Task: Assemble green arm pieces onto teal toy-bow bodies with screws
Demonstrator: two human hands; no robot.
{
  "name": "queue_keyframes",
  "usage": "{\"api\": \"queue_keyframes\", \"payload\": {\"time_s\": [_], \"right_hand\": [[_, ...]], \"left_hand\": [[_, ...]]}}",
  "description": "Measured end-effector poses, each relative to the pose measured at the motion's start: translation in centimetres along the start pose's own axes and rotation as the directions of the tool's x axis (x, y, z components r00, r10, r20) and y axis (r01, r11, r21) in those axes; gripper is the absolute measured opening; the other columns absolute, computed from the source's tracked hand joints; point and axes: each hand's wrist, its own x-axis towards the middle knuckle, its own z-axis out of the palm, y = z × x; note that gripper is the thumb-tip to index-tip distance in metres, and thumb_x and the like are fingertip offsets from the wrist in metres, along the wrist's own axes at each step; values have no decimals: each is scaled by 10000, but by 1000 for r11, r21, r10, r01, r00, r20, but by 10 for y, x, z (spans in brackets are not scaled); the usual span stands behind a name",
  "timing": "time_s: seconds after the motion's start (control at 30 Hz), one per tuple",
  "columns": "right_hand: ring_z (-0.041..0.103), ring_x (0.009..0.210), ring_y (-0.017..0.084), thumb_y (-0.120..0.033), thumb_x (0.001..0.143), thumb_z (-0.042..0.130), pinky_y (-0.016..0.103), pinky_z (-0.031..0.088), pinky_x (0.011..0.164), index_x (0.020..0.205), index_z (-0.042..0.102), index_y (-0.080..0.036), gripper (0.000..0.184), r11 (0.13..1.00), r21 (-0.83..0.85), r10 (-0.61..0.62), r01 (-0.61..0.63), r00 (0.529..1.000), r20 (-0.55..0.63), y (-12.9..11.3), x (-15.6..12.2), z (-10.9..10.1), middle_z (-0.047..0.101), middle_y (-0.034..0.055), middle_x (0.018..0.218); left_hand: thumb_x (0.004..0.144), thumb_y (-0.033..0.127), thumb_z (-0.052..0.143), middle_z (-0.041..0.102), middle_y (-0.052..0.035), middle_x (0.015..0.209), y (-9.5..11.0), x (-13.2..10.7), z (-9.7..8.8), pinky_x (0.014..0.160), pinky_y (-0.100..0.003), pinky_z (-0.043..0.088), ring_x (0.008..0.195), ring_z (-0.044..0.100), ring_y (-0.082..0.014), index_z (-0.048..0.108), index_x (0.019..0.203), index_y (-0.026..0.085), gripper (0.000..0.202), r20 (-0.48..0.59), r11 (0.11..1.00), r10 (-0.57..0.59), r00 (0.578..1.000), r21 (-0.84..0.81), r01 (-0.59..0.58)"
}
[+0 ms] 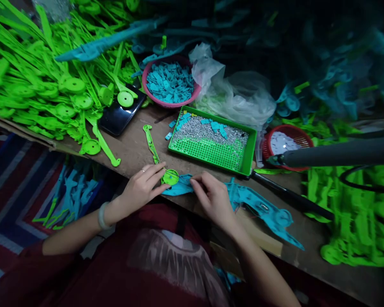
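A long blue plastic half-shell (262, 204) lies along the table's front edge, with a small metal spring-like piece in its right part. Over its left end sits a lime-green plastic arm with a round disc (171, 177), its narrow end pointing away from me. My left hand (144, 185) grips this green arm beside the disc, fingers on top and thumb at the near side. Just right of the disc, my right hand (214, 198) is closed in a pinch over the blue shell. Whatever is between its fingertips is too small or hidden to make out.
Behind my hands stands a green perforated tray (208, 160) of small metal pieces and blue bits. A pink bowl (171, 104) holds blue parts; a red basket (304, 138) holds white pieces. Green parts (51, 94) pile up left. A black-handled tool (291, 194) lies right.
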Motion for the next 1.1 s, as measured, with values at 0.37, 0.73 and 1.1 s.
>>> {"api": "queue_keyframes", "payload": {"time_s": [0.37, 0.73, 1.1], "right_hand": [[570, 615, 98, -202, 970, 520, 208, 406, 586, 868, 615, -190, 140, 980, 175, -121, 96, 983, 140, -8, -4, -3, 618, -13, 696], [590, 666, 150, -227, 1002, 416, 253, 398, 605, 863, 587, -183, 224, 974, -195, -81, 116, 981, 178, -3, -13, 1, 599, 30, 755], [594, 610, 178, -214, 916, 515, 293, 233, 545, 765, 572, -197, 162, 917, -361, 213, -169, 973, 88, -3, 14, 13, 679, 47, 730]], "left_hand": [[935, 312, 630, 645, -153, 1250, -1, 7, -2, 923, -467, 541, 1064, 629, -284, 621, 1121, 119, 268, 59, 998, -65, 996, -6, 65], [865, 91, 538, 644, -103, 1051, 2, 23, -1, 848, -401, 551, 966, 627, -248, 562, 890, 170, 87, 84, 983, -174, 981, -41, 178], [895, 60, 501, 607, -111, 1097, 26, 18, 4, 899, -446, 522, 1006, 553, -273, 616, 1047, 149, 211, 72, 984, -176, 982, 12, 176]]}}
